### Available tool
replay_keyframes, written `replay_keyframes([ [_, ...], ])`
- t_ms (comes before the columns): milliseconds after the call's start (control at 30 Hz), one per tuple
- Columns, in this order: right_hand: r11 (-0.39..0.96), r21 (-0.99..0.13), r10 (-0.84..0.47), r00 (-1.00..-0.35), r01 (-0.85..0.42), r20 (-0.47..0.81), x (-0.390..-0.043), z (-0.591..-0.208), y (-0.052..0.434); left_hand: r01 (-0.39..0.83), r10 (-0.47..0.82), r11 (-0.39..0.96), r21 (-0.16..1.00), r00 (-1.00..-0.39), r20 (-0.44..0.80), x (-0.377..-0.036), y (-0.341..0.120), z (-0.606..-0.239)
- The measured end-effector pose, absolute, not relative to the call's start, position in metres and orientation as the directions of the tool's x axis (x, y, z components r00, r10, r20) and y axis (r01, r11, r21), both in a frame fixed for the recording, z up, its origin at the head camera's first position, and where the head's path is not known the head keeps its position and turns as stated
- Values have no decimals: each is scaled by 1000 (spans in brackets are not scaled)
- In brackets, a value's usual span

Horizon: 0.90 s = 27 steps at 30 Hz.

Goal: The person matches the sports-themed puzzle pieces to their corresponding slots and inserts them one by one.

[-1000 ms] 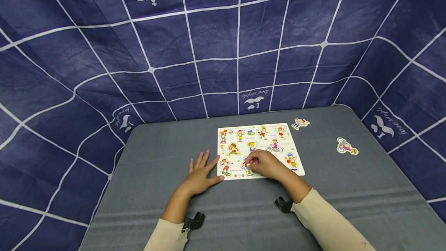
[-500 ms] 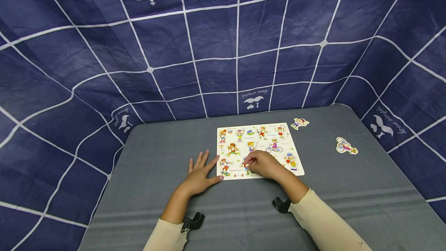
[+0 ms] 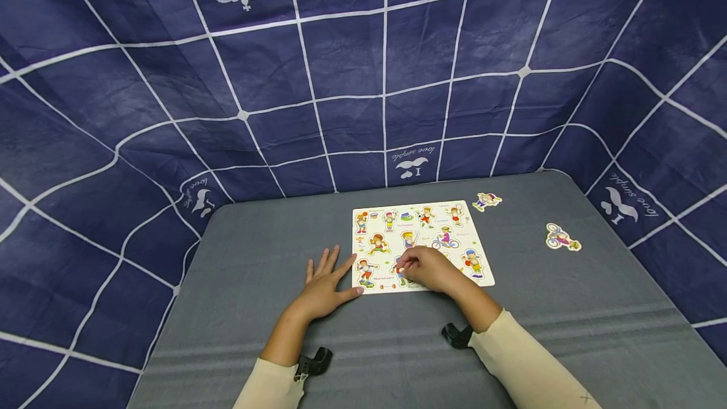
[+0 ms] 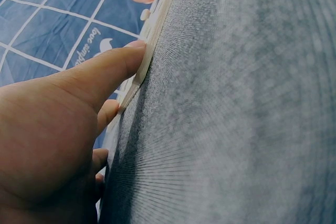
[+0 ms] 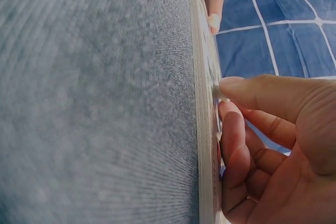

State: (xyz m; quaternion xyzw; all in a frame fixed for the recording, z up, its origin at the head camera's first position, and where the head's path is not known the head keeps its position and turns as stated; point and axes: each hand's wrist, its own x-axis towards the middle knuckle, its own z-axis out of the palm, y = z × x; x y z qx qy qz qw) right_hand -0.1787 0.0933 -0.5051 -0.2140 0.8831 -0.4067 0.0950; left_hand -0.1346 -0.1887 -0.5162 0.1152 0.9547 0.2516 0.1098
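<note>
Puzzle piece seating: handling notes and parts count

Puzzle piece [image 3: 401, 268], a small flat cut-out with a red knob, sits in the near row of the puzzle board [image 3: 479, 256], at about 6 o'clock on the board. It is judged light, rigid and thin; the printed face looks smooth, so a hold on the face would likely slip. The knob is the proper hold point. The right hand [image 3: 428, 268] has its grip pinched on that knob, thumb against fingertips [image 5: 233, 85], other fingers curled beneath.

The board is a thin stiff panel, judged light enough to slide on the cloth. The left hand [image 3: 325, 286] lies at the board's 9 o'clock edge, grip spread flat on the bench [image 3: 255, 251], thumb [image 4: 113, 64] touching the board's near corner edge.

Counts:
- Boards: one.
- Figures on the board: about eleven can be made out; some are hidden under the right hand.
- Loose pieces on the bench: two, a figure piece [image 3: 486, 201] just beyond the board's 1 o'clock corner and a cyclist piece [image 3: 561, 237] well apart at 3 o'clock.
- Black wrist mounts: two.
</note>
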Motion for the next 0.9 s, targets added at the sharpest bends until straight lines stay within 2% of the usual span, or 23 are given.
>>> replay_keyframes([
  [500,520,-808,-412,-910,-277,46,-178,-506,96,167,274,846,506,-951,-145,-133,-189,-518],
  [733,432,-888,-290,-957,-157,28,-182,-498,101,164,270,851,499,-952,-147,-135,-189,-519],
  [900,408,-899,-200,-976,-160,83,-186,-494,107,165,270,853,495,-951,-149,-136,-189,-519],
])
